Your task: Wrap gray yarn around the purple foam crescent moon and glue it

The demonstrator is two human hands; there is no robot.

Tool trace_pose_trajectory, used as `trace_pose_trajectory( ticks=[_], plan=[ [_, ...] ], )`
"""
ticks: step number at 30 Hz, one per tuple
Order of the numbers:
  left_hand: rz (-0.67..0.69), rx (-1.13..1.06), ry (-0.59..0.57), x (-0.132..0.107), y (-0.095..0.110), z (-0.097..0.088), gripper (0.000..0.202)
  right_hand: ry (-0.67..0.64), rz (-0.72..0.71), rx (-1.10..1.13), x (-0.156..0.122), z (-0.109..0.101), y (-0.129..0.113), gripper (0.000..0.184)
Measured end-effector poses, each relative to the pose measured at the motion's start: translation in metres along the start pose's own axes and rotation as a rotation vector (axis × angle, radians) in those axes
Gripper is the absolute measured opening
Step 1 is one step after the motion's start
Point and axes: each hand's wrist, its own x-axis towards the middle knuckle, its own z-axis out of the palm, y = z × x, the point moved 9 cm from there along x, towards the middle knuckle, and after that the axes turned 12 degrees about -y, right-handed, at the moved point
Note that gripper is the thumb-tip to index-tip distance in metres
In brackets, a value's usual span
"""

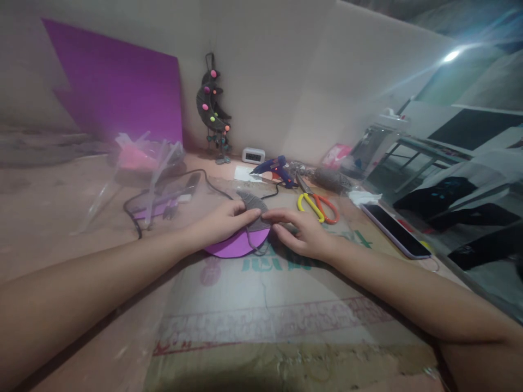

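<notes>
A purple crescent-shaped piece of foam or card, partly wrapped in grey yarn, lies low over the cardboard in front of me. My left hand grips it from the left, its thumb pressed on the yarn windings. At the right edge of the piece is my right hand, index fingertip touching the wrapped part and thumb close to the rim. A loose length of yarn hangs down across the purple surface. The fingers beneath the piece are hidden.
Beyond my hands lie a blue glue gun, scissors and a small clock. A phone rests on the right. A finished grey crescent ornament hangs on the wall; a purple sheet leans left, behind a plastic bag.
</notes>
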Motion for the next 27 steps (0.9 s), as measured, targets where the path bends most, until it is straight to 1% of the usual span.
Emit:
trace_pose_trajectory(
  ticks=[3,9,27],
  plan=[
    [-0.012,-0.021,0.005,0.000,-0.001,0.000,0.047,-0.017,-0.014,0.020,0.000,0.000,-0.003,0.034],
    [0.000,-0.008,0.003,0.000,0.000,-0.001,0.046,-0.029,0.030,0.065,0.000,0.003,0.003,0.031],
    [0.033,-0.005,-0.008,0.001,0.002,0.000,0.045,-0.014,0.030,0.029,0.000,0.007,0.008,0.028]
  ],
)
